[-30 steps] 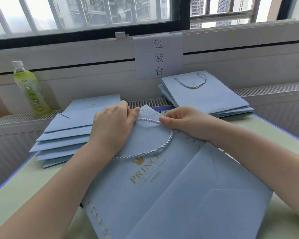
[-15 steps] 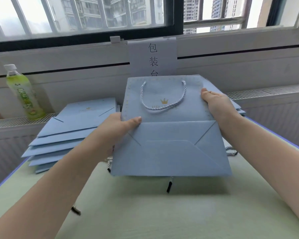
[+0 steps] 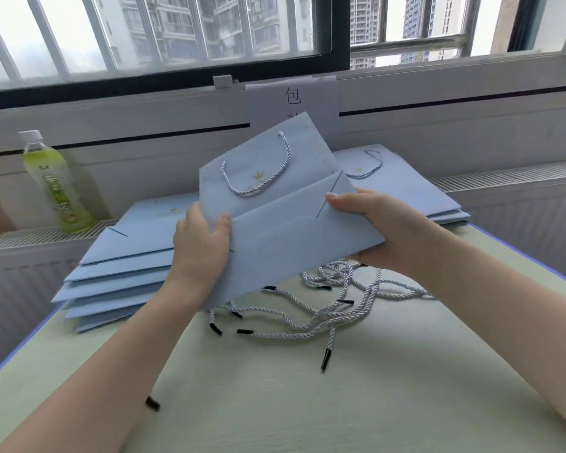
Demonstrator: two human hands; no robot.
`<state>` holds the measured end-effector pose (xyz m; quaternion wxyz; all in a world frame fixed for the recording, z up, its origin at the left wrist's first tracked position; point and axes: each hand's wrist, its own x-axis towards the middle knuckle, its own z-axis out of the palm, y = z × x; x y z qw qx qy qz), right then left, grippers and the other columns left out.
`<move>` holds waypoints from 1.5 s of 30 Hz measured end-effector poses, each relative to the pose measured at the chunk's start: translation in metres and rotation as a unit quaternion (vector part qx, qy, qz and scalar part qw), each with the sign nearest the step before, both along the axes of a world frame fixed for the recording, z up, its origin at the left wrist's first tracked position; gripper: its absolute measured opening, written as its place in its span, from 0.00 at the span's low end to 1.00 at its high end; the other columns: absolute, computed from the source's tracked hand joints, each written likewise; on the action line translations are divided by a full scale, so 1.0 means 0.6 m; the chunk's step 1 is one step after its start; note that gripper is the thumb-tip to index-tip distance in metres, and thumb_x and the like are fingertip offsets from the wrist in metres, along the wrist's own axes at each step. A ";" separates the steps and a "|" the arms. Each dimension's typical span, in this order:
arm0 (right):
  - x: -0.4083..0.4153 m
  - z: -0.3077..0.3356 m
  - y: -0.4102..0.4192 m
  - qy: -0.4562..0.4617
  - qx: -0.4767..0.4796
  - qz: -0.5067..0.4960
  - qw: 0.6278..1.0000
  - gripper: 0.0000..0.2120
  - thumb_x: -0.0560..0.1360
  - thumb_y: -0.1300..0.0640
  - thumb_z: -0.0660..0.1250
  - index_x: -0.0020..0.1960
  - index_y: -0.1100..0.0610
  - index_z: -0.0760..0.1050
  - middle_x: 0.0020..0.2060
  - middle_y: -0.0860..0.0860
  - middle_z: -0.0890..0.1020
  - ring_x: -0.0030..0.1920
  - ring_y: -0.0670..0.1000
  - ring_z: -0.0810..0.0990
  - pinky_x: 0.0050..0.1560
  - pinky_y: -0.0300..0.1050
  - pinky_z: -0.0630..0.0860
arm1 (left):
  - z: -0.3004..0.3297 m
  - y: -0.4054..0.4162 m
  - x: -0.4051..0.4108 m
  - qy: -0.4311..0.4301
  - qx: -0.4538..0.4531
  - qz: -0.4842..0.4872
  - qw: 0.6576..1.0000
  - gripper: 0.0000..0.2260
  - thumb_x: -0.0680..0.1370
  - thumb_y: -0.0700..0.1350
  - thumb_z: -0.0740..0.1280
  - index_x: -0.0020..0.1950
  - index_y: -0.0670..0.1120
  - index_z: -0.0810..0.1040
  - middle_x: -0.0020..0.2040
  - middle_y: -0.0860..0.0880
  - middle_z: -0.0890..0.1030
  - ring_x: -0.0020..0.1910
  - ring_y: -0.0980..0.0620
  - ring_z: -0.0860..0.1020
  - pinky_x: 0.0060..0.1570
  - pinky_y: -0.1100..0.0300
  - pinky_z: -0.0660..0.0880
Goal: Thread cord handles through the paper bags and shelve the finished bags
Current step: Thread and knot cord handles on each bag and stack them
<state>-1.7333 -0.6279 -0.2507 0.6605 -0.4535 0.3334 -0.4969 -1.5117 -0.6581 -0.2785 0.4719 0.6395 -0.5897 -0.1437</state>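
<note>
I hold a flat light-blue paper bag [image 3: 285, 230] in the air above the table, tilted with its right side higher. A white twisted cord handle [image 3: 258, 181] hangs in a loop on its upper face. My left hand [image 3: 200, 243] grips the bag's left edge, thumb on top. The bag's right edge sits in the grip of my right hand [image 3: 383, 230]. Several loose cords with black tips [image 3: 324, 308] lie on the table below the bag.
A fanned stack of flat blue bags [image 3: 121, 266] lies at the left. A smaller stack [image 3: 406, 188] at the back right has a corded bag on top. A green drink bottle [image 3: 54, 188] stands on the radiator ledge. The pale green table [image 3: 307, 403] spreads in front.
The bag was lying on the table with both hands at its handle. It has since been lifted, turned and tilted toward the right, uncovering the loose cords beneath.
</note>
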 end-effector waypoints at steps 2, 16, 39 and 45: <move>0.017 0.004 0.006 -0.028 0.002 -0.075 0.997 0.08 0.79 0.54 0.61 0.54 0.54 0.76 0.41 0.51 0.83 0.34 0.49 0.82 0.33 0.41 0.80 | 0.000 0.013 -0.013 -0.143 -0.061 -0.022 0.988 0.31 0.77 0.60 0.56 0.74 0.42 0.61 0.71 0.40 0.66 0.70 0.41 0.62 0.67 0.51 0.58; 0.073 -0.012 0.062 0.222 -0.349 0.020 0.910 0.17 0.81 0.58 0.58 0.69 0.53 0.70 0.70 0.42 0.67 0.68 0.34 0.65 0.65 0.32 0.66 | 0.014 0.066 -0.065 0.037 -0.207 -0.191 0.959 0.12 0.78 0.34 0.59 0.61 0.42 0.72 0.42 0.55 0.78 0.42 0.55 0.79 0.42 0.61 0.75; 0.003 -0.005 -0.018 -0.081 -0.046 -0.211 0.973 0.10 0.81 0.54 0.56 0.53 0.53 0.76 0.38 0.50 0.83 0.33 0.47 0.80 0.29 0.38 0.76 | 0.022 0.030 -0.036 0.666 0.057 -0.147 0.729 0.04 0.78 0.37 0.64 0.43 0.39 0.75 0.30 0.46 0.83 0.28 0.53 0.82 0.30 0.60 0.80; 0.024 -0.019 0.000 -0.017 -0.105 -0.011 0.994 0.13 0.72 0.71 0.64 0.53 0.59 0.75 0.45 0.52 0.83 0.48 0.50 0.82 0.41 0.42 0.79 | 0.013 0.029 -0.048 0.676 0.094 -0.181 0.708 0.02 0.78 0.35 0.63 0.45 0.37 0.75 0.35 0.44 0.83 0.32 0.52 0.83 0.36 0.59 0.81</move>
